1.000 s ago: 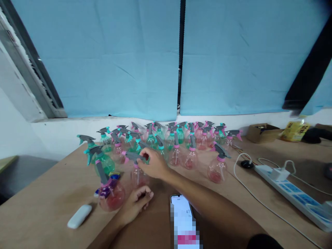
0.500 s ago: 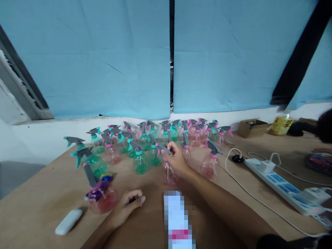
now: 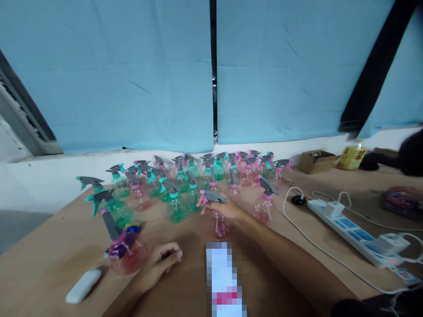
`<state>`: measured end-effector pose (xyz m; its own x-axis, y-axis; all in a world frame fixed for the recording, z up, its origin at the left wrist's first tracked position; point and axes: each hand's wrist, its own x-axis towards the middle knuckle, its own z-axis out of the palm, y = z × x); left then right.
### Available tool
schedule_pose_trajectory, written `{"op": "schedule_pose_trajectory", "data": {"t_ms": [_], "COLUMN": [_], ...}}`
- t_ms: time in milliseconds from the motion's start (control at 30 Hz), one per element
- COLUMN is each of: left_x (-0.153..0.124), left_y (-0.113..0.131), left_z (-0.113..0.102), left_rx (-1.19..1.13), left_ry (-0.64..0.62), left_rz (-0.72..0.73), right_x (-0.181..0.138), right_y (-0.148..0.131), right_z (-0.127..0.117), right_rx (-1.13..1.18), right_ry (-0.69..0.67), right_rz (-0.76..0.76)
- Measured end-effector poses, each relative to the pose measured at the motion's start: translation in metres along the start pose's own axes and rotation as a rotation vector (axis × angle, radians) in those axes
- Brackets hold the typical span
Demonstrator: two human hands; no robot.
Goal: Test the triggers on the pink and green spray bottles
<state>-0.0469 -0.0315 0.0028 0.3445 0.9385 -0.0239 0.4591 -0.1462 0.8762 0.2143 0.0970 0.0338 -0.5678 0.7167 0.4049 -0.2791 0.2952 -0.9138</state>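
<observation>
My right hand [image 3: 224, 210] is wrapped round the neck of a small pink spray bottle [image 3: 219, 225] with a grey trigger head, standing on the wooden table [image 3: 59, 246] just in front of a crowd of several pink and green spray bottles [image 3: 185, 180]. My left hand [image 3: 161, 260] rests on the table with its fingers loosely curled and nothing in them. It lies beside a tilted pink spray bottle [image 3: 125, 251] to its left.
A phone [image 3: 224, 281] lies between my forearms. A white oblong object [image 3: 83, 286] sits at the near left. A power strip [image 3: 350, 229] with cables runs along the right. A cardboard box [image 3: 316, 161] and yellow container [image 3: 352, 157] stand at the back right. Another person's dark shape [image 3: 411, 154] shows at the right edge.
My right hand slid a pink spray bottle rightward from beside the left cluster to the table's middle. The view also panned a little to the right. My left hand stayed put.
</observation>
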Motion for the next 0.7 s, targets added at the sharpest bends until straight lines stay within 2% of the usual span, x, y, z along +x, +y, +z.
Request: {"op": "schedule_pose_trajectory", "data": {"t_ms": [167,433,700], "left_x": [0.0,-0.002,0.003], "left_y": [0.001,0.002,0.006], "left_z": [0.001,0.001,0.008], "left_rx": [-0.008,-0.028,0.042], "left_ry": [-0.02,-0.022,0.063], "left_rz": [-0.026,-0.032,-0.106], "right_x": [-0.004,0.001,0.002], "right_y": [0.007,0.0,0.001], "right_z": [0.005,0.007,0.013], "right_rx": [0.104,-0.019,0.004], "right_ry": [0.165,0.075,0.151], "right_rz": [0.021,0.011,0.004]}}
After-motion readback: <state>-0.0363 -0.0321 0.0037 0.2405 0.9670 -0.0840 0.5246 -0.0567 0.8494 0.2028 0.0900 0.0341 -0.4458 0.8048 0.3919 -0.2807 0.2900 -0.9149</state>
